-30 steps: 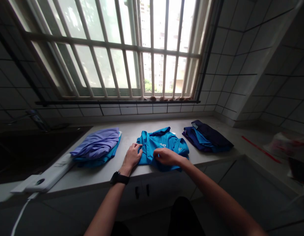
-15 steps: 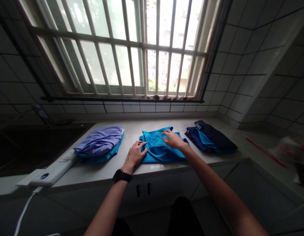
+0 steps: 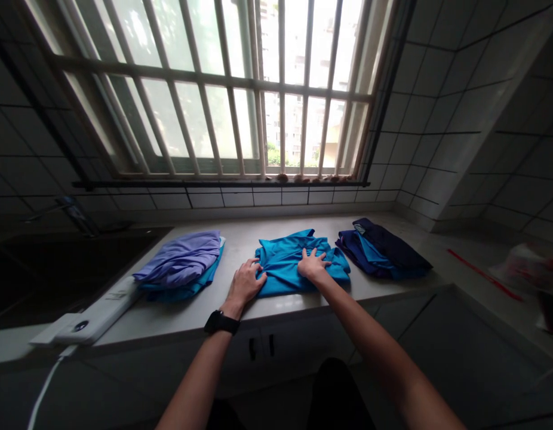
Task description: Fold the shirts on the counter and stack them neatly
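Note:
A bright blue folded garment point(image 3: 280, 272) lies on the white counter in front of me, wrinkled around its middle. My left hand point(image 3: 247, 279), with a black watch on the wrist, rests at the garment's left edge with fingers apart. Spread flat on the cloth, right of its middle, is my right hand point(image 3: 313, 264). Neither hand grips the fabric. To the left sits a folded stack with a lavender garment point(image 3: 182, 257) over blue cloth. On the right lies another stack, topped by a dark navy garment point(image 3: 390, 245).
A white power strip point(image 3: 97, 313) with a cable lies at the counter's front left, beside the dark sink point(image 3: 17, 286) and its faucet point(image 3: 77, 215). A red strip point(image 3: 482, 275) and a clear plastic bag point(image 3: 527, 269) are on the right. A barred window stands behind the counter point(image 3: 240, 227).
My right hand has come down onto the blue garment, its fingers now spread. The cloth beneath it has bunched and its right side has shifted. My left hand stays at the left edge.

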Tool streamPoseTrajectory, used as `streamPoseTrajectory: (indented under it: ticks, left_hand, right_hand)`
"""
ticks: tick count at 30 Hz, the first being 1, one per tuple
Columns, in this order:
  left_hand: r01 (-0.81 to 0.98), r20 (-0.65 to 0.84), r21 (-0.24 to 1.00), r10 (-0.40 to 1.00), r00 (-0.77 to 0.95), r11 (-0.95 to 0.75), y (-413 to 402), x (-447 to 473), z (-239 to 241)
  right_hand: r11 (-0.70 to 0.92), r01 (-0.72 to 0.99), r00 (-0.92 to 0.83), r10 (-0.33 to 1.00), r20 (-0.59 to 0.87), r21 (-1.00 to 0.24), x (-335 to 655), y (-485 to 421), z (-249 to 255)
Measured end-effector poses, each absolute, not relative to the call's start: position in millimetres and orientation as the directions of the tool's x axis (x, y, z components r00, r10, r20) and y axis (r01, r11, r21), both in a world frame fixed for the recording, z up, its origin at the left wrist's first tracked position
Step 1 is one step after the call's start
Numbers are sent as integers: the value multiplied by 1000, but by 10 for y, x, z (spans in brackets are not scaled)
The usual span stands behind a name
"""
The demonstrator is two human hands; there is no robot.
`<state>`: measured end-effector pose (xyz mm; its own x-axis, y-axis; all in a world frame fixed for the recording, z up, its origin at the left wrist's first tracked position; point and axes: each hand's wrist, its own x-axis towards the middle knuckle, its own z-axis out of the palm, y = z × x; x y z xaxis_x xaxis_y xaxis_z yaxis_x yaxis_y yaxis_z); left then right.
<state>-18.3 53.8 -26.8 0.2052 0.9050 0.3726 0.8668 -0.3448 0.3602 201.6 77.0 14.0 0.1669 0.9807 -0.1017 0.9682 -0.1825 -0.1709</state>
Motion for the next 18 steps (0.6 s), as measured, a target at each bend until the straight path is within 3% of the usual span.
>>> streamPoseTrajectory:
  ticks: [3, 6, 10, 14, 18]
  left_hand:
    - [832, 361, 360, 886, 292, -422, 452, -147, -210]
    - [854, 321, 271, 878, 354, -444, 177, -56, -134]
    - [838, 301, 115, 823, 483, -534, -270, 51, -20]
    - [801, 371, 143, 781, 502, -582, -285, -71, 12]
    - [795, 271, 202, 813, 516, -572, -45, -307, -103]
  right_hand:
    - [-30, 983, 11, 994, -109, -180, 2089, 785, 64]
    - [230, 951, -255, 961, -104, -206, 2322, 820, 88]
    - [436, 882, -427, 900, 86, -181, 2503, 660, 149]
    - [558, 799, -473, 814, 338, -227, 2483, 51, -2]
    - [684, 711, -608, 713, 349, -160, 2502, -532, -401]
